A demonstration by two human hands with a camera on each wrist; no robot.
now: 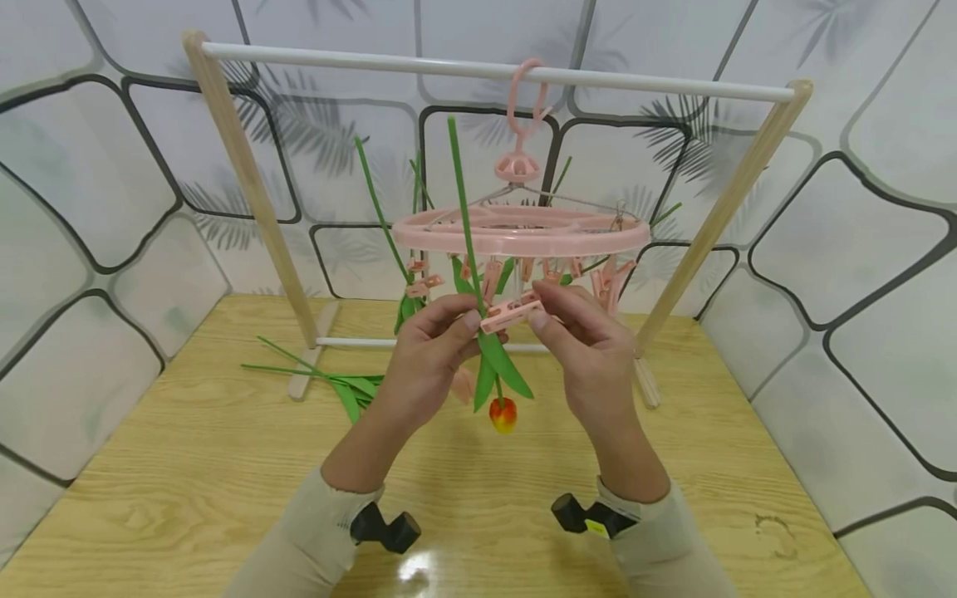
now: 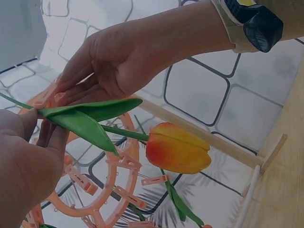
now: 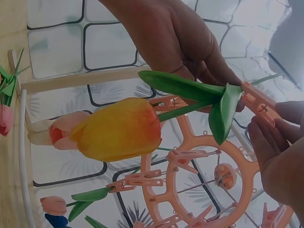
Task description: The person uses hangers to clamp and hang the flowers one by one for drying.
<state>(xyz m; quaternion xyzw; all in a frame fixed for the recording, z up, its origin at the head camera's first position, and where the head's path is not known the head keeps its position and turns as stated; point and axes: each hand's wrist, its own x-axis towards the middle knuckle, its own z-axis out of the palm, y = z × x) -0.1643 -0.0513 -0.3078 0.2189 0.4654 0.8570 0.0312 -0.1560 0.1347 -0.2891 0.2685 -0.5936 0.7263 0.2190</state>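
Note:
My left hand (image 1: 426, 357) pinches the green stem of an artificial tulip (image 1: 503, 414) just by its leaves. The red-and-yellow flower hangs head down, and its bare stem rises in front of the hanger's ring. A pink clothespin (image 1: 512, 316) is pinched at its handle end between the fingers of my right hand (image 1: 601, 357). In the right wrist view, the clothespin (image 3: 260, 102) meets the stem just by the leaf base; whether its tip grips the stem cannot be told. Above both hands is a round pink clip hanger (image 1: 523, 241) with several dangling clothespins.
The hanger hooks over the white bar (image 1: 374, 61) of a wooden-legged rack (image 1: 254, 191). Other tulips hang from clips behind my hands, including a pink one (image 3: 53, 205). More green stems (image 1: 347, 380) lie on the wooden table (image 1: 224, 482) at the left.

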